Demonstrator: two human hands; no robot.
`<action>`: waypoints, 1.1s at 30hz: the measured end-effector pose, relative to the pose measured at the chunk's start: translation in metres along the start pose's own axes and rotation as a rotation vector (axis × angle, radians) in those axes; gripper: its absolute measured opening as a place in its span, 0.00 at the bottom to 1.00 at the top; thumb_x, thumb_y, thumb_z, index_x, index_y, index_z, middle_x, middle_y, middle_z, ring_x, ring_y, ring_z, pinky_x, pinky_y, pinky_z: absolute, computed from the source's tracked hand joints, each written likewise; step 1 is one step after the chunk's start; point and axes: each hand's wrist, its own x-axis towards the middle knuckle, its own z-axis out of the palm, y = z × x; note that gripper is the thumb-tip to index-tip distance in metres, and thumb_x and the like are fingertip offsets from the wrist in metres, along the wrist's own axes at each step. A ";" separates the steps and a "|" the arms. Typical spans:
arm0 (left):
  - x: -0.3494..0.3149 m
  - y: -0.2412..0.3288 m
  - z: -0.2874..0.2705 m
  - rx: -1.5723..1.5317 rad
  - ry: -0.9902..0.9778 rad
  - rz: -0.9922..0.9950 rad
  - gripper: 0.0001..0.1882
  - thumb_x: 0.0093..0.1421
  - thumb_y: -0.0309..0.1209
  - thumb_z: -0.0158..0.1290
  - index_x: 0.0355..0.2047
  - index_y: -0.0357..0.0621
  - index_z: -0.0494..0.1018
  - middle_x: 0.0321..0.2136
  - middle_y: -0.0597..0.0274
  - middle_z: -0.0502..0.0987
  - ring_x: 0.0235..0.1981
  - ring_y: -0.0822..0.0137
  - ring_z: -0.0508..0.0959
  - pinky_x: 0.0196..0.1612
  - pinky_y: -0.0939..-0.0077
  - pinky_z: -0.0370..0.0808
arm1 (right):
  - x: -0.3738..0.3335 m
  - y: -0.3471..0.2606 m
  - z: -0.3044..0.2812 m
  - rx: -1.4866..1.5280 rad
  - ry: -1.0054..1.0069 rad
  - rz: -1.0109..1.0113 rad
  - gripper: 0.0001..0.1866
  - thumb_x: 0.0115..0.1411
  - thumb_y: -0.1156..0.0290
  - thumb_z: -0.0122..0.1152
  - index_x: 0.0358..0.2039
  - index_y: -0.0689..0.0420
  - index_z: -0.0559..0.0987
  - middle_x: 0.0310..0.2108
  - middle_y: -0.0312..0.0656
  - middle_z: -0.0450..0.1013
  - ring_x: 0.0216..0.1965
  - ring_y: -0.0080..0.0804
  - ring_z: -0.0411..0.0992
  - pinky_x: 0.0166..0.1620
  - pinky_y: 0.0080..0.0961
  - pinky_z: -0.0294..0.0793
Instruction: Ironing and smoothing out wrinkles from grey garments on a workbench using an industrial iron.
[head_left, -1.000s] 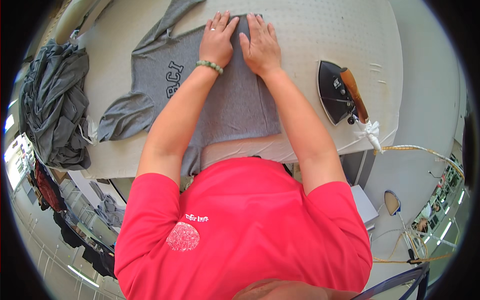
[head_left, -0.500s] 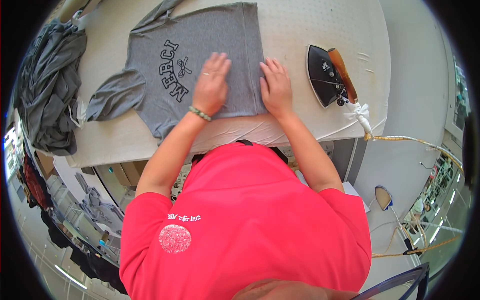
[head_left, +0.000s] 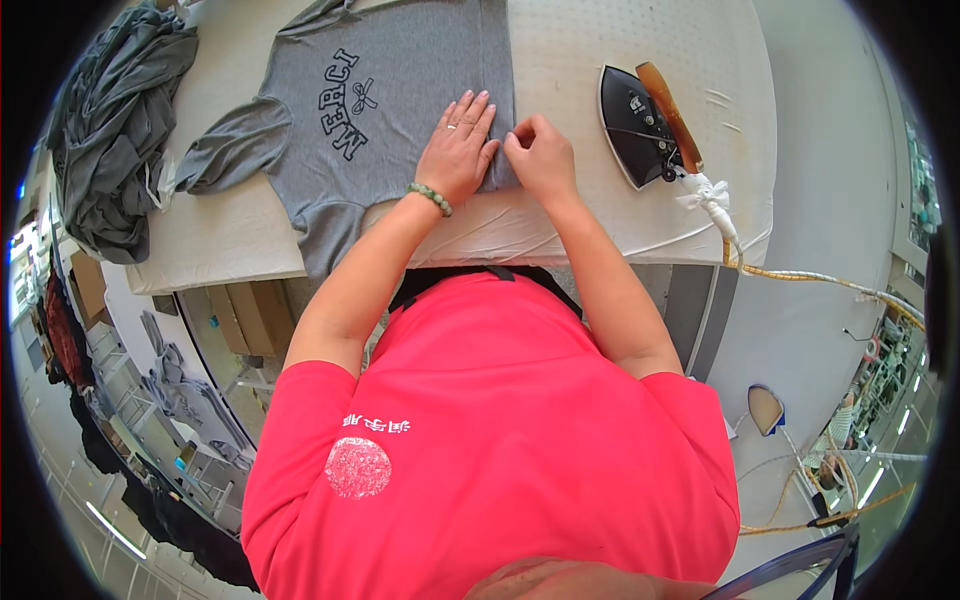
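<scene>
A grey short-sleeved T-shirt (head_left: 410, 60) with dark lettering and a small bow printed on its chest lies spread on the padded ironing table (head_left: 570, 50). Its hem faces right. My left hand (head_left: 457, 148) rests flat on the cloth beside the hem, fingers stretched out and thumb toward the edge. At the hem's near corner my right hand (head_left: 541, 160) is closed, thumb and forefinger pinched at the shirt's edge. To the right of that hand, an iron (head_left: 635, 125) with a dark top and brown wooden handle sits on the table.
A heap of grey garments (head_left: 120, 120) lies at the table's left end. White cloth is tied around the iron's cord (head_left: 800, 278), which runs off to the right. Below the table on the left stands a cardboard box (head_left: 250, 315).
My left hand has moved right and settled flat near the hem. My right hand has gone from fingers extended to a pinch at the edge. The near sleeve now shows more spread out.
</scene>
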 end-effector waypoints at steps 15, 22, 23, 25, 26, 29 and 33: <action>0.002 0.001 0.008 0.107 0.023 0.017 0.29 0.69 0.41 0.50 0.66 0.39 0.68 0.71 0.50 0.63 0.73 0.53 0.61 0.75 0.54 0.54 | -0.021 0.019 0.004 0.332 -0.272 0.203 0.20 0.64 0.69 0.65 0.54 0.65 0.76 0.44 0.43 0.79 0.40 0.24 0.76 0.40 0.25 0.76; -0.018 0.031 0.004 0.075 -0.005 0.002 0.32 0.65 0.40 0.53 0.67 0.39 0.66 0.70 0.48 0.64 0.73 0.52 0.61 0.75 0.51 0.53 | -0.041 -0.022 -0.011 -0.044 -0.071 -0.259 0.31 0.62 0.67 0.65 0.63 0.66 0.69 0.61 0.59 0.68 0.59 0.50 0.71 0.58 0.43 0.72; -0.023 0.038 0.009 0.083 -0.005 -0.011 0.32 0.65 0.40 0.53 0.67 0.39 0.66 0.70 0.48 0.64 0.73 0.52 0.61 0.75 0.51 0.53 | -0.039 -0.029 -0.005 -0.052 -0.030 -0.402 0.33 0.63 0.65 0.64 0.65 0.66 0.68 0.64 0.59 0.66 0.63 0.52 0.67 0.63 0.45 0.68; -0.031 0.056 0.020 0.163 -0.060 -0.055 0.31 0.64 0.38 0.53 0.65 0.39 0.68 0.69 0.46 0.65 0.71 0.50 0.62 0.74 0.51 0.54 | -0.028 -0.034 0.011 -0.046 -0.003 -0.551 0.34 0.64 0.64 0.64 0.66 0.65 0.66 0.67 0.60 0.63 0.68 0.55 0.64 0.68 0.47 0.64; -0.038 0.059 0.021 0.203 -0.092 -0.078 0.30 0.63 0.37 0.54 0.64 0.38 0.68 0.68 0.46 0.66 0.71 0.49 0.63 0.74 0.51 0.55 | -0.013 -0.036 0.024 -0.063 0.028 -0.581 0.35 0.65 0.62 0.63 0.67 0.65 0.65 0.68 0.59 0.62 0.70 0.55 0.61 0.70 0.46 0.61; -0.070 0.041 -0.007 0.098 -0.053 -0.022 0.27 0.63 0.36 0.54 0.61 0.39 0.70 0.64 0.45 0.69 0.67 0.47 0.67 0.71 0.49 0.60 | 0.008 -0.034 0.057 -0.076 0.076 -0.646 0.36 0.67 0.57 0.61 0.69 0.65 0.64 0.71 0.59 0.60 0.73 0.55 0.55 0.74 0.45 0.54; -0.148 -0.026 -0.090 0.273 0.384 -0.588 0.18 0.64 0.38 0.57 0.49 0.40 0.76 0.51 0.48 0.78 0.52 0.45 0.76 0.58 0.50 0.70 | 0.010 -0.008 0.045 -0.372 0.031 -0.653 0.40 0.68 0.49 0.58 0.70 0.64 0.62 0.72 0.58 0.57 0.75 0.54 0.53 0.75 0.47 0.49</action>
